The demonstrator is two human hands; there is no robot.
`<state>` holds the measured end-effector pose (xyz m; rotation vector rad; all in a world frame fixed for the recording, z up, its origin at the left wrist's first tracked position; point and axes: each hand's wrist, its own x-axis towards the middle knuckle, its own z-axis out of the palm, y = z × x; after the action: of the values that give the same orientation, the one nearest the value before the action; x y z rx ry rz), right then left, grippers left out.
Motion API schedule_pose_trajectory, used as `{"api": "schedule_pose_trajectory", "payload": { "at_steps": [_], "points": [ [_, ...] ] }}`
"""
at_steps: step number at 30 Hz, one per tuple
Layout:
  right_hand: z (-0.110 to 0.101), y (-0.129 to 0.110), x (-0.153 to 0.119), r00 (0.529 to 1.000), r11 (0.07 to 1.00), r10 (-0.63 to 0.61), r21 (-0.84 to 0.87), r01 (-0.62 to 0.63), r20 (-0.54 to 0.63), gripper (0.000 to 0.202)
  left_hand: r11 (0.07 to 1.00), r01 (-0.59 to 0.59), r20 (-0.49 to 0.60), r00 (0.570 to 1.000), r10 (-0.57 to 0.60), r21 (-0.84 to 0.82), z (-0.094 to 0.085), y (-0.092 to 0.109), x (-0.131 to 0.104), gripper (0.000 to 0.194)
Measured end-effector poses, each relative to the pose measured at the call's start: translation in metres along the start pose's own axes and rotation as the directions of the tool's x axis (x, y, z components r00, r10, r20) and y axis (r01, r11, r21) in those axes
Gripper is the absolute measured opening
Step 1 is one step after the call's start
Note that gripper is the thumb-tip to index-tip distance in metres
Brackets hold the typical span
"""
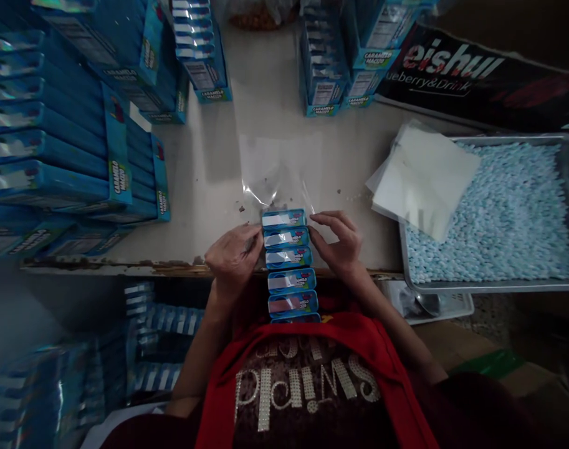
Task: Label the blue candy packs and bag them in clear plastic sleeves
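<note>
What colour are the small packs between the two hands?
Mostly blue packs; head view.

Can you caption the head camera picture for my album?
Left hand and right hand flank a row of shiny blue rectangular packs, with a silver metal tray of pale-blue pieces at right.

Counted: two hands (234, 254), six blue packs (291, 280) in a row.
Also one metal tray (499, 287), one black carton (475, 87); too many pale candies (522, 212) to count.
</note>
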<state>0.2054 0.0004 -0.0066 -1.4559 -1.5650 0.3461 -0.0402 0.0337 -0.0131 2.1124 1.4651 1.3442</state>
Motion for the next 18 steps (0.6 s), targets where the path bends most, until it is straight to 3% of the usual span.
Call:
{"api": "schedule_pose_trajectory", "payload": {
  "at_steps": [7,12,15,18],
  "points": [
    [-0.009,0.001,0.004,0.974,0.995,-0.092,0.065,0.081,0.205,0.041,0.999,-0.051,0.028,0.998,0.051,-0.006,-0.016,0.012,-0.002,0.006],
    [-0.004,0.008,-0.024,0.982,0.999,0.026,0.029,-0.032,0.187,0.053,0.993,-0.113,0.074,0.991,0.111,0.022,-0.024,0.016,-0.008,0.009],
    [0.007,0.011,-0.038,0.973,0.974,0.197,0.090,-0.208,0.118,0.052,0.999,0.006,0.116,0.993,0.000,-0.052,-0.028,0.015,-0.009,0.003],
    [0.022,0.010,-0.043,0.923,0.879,0.349,0.286,-0.382,0.159,0.043,0.934,0.285,0.264,0.938,-0.226,-0.213,-0.025,0.018,-0.011,0.015]
  ]
}}
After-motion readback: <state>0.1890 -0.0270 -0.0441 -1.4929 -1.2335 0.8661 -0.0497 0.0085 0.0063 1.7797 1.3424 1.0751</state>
